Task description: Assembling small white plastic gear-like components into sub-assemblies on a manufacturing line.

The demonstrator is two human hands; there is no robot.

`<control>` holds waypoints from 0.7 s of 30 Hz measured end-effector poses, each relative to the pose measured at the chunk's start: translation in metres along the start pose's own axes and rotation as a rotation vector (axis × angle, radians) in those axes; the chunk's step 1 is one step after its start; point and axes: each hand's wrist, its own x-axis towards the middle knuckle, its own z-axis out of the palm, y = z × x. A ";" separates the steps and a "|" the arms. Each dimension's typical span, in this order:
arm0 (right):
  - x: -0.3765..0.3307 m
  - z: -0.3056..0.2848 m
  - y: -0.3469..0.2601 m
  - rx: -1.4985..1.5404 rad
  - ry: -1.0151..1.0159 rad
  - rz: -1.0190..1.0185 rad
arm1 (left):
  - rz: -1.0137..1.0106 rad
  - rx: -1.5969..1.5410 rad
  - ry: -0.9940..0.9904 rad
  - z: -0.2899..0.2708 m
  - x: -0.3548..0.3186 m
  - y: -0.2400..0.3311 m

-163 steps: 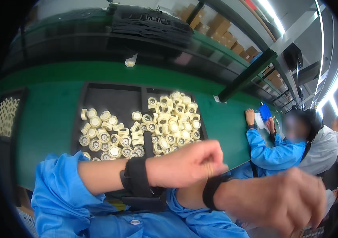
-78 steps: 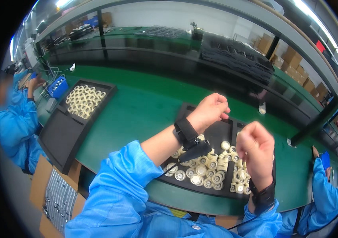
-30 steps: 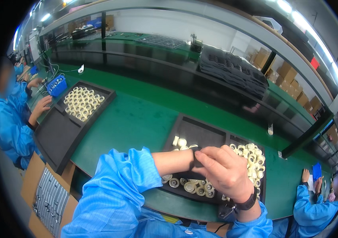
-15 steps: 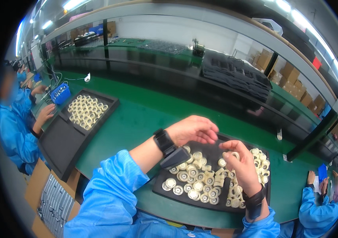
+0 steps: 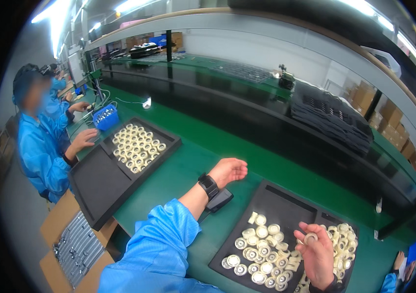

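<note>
My left hand is above the green bench between two black trays, its fingers curled together. Whatever it may hold is hidden by the fingers. Over the right tray, my right hand pinches a cream toothed gear between thumb and fingers. Beneath and left of that hand lie many loose cream gears, some flat and some on edge. A second heap of cream gears fills the tray's right compartment, partly covered by my right hand.
Another black tray at left holds rows of cream gears. Beyond it sits a blue bin of metal parts. A cardboard box of metal parts stands low left. Co-workers in blue are at both sides; black trays are stacked behind.
My hands have separated: the left has moved away from the right tray, and the right stays over it, now showing a gear in its fingers. The view has turned left.
</note>
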 end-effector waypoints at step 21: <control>0.012 -0.018 0.009 0.107 -0.211 -0.111 | 0.151 0.177 -0.046 -0.001 0.014 -0.017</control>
